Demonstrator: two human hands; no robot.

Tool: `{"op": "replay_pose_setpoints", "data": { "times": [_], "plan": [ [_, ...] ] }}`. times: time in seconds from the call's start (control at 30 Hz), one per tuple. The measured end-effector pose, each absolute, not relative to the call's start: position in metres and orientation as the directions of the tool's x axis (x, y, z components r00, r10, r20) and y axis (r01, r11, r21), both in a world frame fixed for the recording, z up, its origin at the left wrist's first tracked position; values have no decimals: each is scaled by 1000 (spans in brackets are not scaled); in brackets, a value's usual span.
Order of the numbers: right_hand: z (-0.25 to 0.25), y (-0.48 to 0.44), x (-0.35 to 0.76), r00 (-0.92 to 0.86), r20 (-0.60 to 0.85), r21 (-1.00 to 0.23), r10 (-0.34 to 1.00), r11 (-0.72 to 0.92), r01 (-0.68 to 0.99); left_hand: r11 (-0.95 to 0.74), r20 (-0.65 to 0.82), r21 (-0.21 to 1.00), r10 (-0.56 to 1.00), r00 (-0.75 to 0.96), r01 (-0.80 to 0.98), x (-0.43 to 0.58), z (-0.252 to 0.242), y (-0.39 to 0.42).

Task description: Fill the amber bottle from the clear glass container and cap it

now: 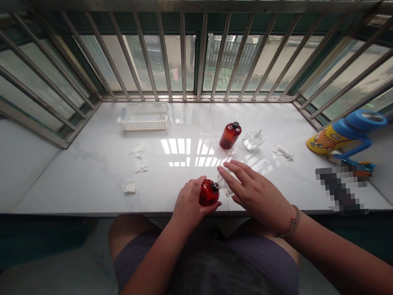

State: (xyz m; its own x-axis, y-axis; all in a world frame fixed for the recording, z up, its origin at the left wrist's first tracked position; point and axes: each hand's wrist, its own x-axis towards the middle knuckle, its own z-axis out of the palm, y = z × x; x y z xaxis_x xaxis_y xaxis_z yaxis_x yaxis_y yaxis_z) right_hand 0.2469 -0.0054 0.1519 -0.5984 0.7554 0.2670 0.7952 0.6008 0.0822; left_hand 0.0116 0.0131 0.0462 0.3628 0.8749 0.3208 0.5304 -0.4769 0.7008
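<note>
In the head view, my left hand is wrapped round a red see-through bottle near the counter's front edge. The bottle is tilted, its dark neck pointing right. At its mouth is a small clear container, partly hidden by my right hand. My right fingers are long and nearly straight over the clear piece, with the thumb below it. A second red bottle with a black cap stands farther back, beside a clear square dish.
Crumpled white tissues lie to the left, another wad to the right. A white perforated basket sits at the back. A blue-and-yellow flask is at right, near a blurred-out object. Metal window bars edge the white counter.
</note>
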Motion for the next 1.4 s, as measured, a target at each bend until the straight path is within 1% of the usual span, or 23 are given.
{"op": "replay_pose_setpoints", "data": {
  "times": [0.37,0.57,1.0,1.4],
  "plan": [
    [155,-5,246,-617,243,113,749,610,785,-468,310,704,879,363,534,11,46,13],
    [157,-5,246,-615,243,91,751,613,785,-468,311,707,879,360,530,11,46,12],
    [161,-4,244,-633,202,156,748,613,774,-463,310,706,882,355,535,11,47,12],
    [163,-3,244,-633,198,145,748,617,774,-458,314,716,886,343,528,12,47,12]
  ]
}}
